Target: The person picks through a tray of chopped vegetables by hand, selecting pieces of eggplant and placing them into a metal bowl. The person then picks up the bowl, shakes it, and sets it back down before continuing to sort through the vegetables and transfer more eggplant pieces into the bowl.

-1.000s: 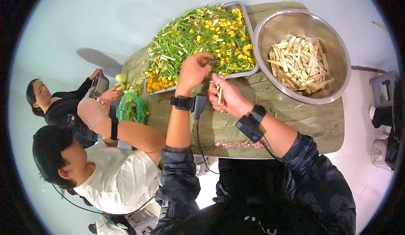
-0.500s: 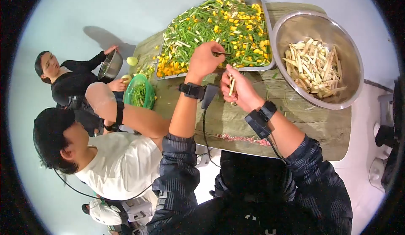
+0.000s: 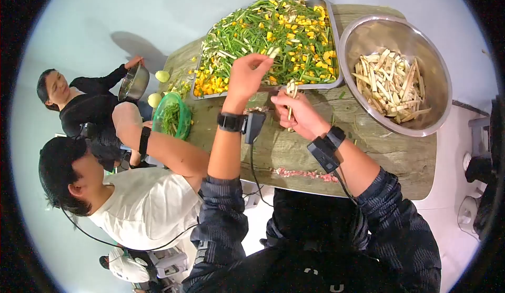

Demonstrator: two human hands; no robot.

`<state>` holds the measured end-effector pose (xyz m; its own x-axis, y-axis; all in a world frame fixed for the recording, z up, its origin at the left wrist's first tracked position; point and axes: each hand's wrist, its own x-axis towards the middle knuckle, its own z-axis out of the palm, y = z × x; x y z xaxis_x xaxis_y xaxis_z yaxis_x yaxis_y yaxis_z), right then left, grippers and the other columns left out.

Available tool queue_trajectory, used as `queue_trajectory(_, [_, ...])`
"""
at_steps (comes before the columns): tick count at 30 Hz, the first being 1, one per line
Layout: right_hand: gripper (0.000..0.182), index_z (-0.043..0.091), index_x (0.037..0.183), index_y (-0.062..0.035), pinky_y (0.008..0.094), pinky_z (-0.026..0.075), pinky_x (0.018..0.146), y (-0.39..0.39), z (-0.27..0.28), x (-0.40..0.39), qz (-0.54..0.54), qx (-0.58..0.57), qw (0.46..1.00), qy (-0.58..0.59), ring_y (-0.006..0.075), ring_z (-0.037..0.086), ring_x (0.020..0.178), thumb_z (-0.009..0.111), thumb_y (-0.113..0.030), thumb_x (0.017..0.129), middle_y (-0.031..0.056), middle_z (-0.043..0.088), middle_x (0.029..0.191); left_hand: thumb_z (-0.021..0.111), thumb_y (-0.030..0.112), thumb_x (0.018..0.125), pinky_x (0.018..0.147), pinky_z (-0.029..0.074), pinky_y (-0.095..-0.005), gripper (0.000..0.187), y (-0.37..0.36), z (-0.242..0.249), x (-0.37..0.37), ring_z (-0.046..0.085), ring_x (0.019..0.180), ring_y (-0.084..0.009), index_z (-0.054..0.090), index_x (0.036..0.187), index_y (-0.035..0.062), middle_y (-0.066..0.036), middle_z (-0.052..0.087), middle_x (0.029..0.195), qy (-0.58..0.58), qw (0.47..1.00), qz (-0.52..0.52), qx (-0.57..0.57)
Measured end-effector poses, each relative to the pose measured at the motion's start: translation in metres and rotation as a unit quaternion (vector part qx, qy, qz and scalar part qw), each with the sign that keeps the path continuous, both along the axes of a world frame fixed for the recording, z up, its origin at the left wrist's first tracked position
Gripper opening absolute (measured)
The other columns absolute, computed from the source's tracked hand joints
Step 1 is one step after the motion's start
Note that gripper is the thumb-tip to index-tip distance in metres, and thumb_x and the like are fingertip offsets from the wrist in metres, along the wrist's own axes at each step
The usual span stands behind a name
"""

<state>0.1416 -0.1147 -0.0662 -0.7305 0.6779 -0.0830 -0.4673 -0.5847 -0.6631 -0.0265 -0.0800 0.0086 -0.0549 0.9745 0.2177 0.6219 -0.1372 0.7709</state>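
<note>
My left hand (image 3: pixel 246 78) is over the near edge of a metal tray (image 3: pixel 337 40), its thumb and fingertips closed on a pale vegetable piece (image 3: pixel 273 53). Heaped in the tray are cut green stems (image 3: pixel 236 40) and yellow chunks (image 3: pixel 310 34). Right of it, above the wooden table (image 3: pixel 389 159), my right hand (image 3: pixel 304 115) is closed round a few pale strips (image 3: pixel 291 92), which stick out above and below the fingers. Both wrists wear black straps with devices and cables.
A large steel bowl (image 3: pixel 351 90) holding pale strips (image 3: pixel 392 85) stands at the right. Pink and white bits (image 3: pixel 305 173) lie near the front edge. To the left are a green basket (image 3: pixel 185 117), a co-worker in white (image 3: pixel 152 203) and one in black (image 3: pixel 87 101) with a metal bowl (image 3: pixel 138 83).
My left hand has moved slightly left, and a pale piece now shows at its fingertips where a dark object was. The strips in my right hand stand more upright. The nearby co-workers have shifted slightly.
</note>
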Motion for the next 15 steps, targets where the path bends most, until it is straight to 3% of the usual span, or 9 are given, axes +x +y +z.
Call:
queue_trajectory(3, [0.036, 0.046, 0.082, -0.015, 0.0236, 0.026, 0.042, 0.0, -0.002, 0.002, 0.011, -0.035, 0.999, 0.02, 0.0066, 0.033, 0.046, 0.047, -0.041, 0.106, -0.0035, 0.043, 0.061, 0.074, 0.018, 0.091, 0.072, 0.052, -0.0299, 0.025, -0.035, 0.004, 0.011, 0.066, 0.08, -0.0123, 0.072, 0.104, -0.0034, -0.01, 0.075, 0.088, -0.049, 0.997, 0.052, 0.039])
queue_trajectory(4, [0.037, 0.048, 0.082, -0.0147, 0.0237, 0.026, 0.042, 0.0, -0.001, 0.003, 0.023, -0.069, 0.996, 0.058, 0.0066, 0.033, 0.046, 0.047, -0.042, 0.107, -0.0036, 0.043, 0.061, 0.074, 0.018, 0.091, 0.072, 0.052, -0.0293, 0.025, -0.047, 0.001, 0.015, 0.066, 0.079, -0.0122, 0.072, 0.105, -0.0027, -0.01, 0.075, 0.088, -0.021, 0.996, 0.074, 0.034])
queue_trajectory(7, [0.046, 0.044, 0.076, -0.0159, 0.0247, 0.024, 0.04, -0.002, 0.004, 0.001, -0.014, -0.067, 0.997, 0.027, 0.0077, 0.035, 0.044, 0.045, -0.051, 0.106, -0.0031, 0.045, 0.059, 0.074, 0.016, 0.09, 0.07, 0.051, -0.027, 0.022, -0.081, -0.008, 0.032, 0.065, 0.076, -0.0106, 0.071, 0.105, -0.0003, -0.007, 0.074, 0.088, 0.038, 0.992, 0.113, 0.035])
queue_trajectory(11, [0.048, 0.044, 0.078, -0.0163, 0.0247, 0.025, 0.041, -0.006, 0.005, 0.0, -0.02, -0.052, 0.998, -0.004, 0.008, 0.034, 0.043, 0.043, -0.056, 0.105, -0.0031, 0.045, 0.059, 0.074, 0.013, 0.09, 0.068, 0.049, -0.0258, 0.02, -0.09, -0.027, 0.034, 0.063, 0.075, -0.0084, 0.069, 0.106, 0.0005, -0.004, 0.073, 0.088, -0.068, 0.995, 0.079, 0.0])
queue_trajectory(13, [0.049, 0.045, 0.079, -0.016, 0.025, 0.024, 0.041, -0.007, 0.01, -0.001, -0.026, -0.07, 0.997, -0.027, 0.0081, 0.034, 0.043, 0.043, -0.057, 0.105, -0.0033, 0.044, 0.058, 0.07, 0.016, 0.095, 0.069, 0.045, -0.023, 0.02, -0.084, -0.026, 0.034, 0.059, 0.079, -0.007, 0.067, 0.11, 0.0024, -0.001, 0.071, 0.093, -0.248, 0.967, 0.046, -0.032])
queue_trajectory(15, [0.049, 0.044, 0.079, -0.0159, 0.0253, 0.023, 0.04, -0.005, 0.006, 0.0, -0.027, -0.06, 0.998, -0.003, 0.0081, 0.032, 0.042, 0.041, -0.057, 0.105, -0.0031, 0.044, 0.057, 0.07, 0.017, 0.095, 0.066, 0.042, -0.0224, 0.02, -0.07, -0.021, 0.029, 0.057, 0.077, -0.006, 0.067, 0.109, 0.0036, 0.001, 0.069, 0.092, -0.256, 0.963, 0.066, -0.056])
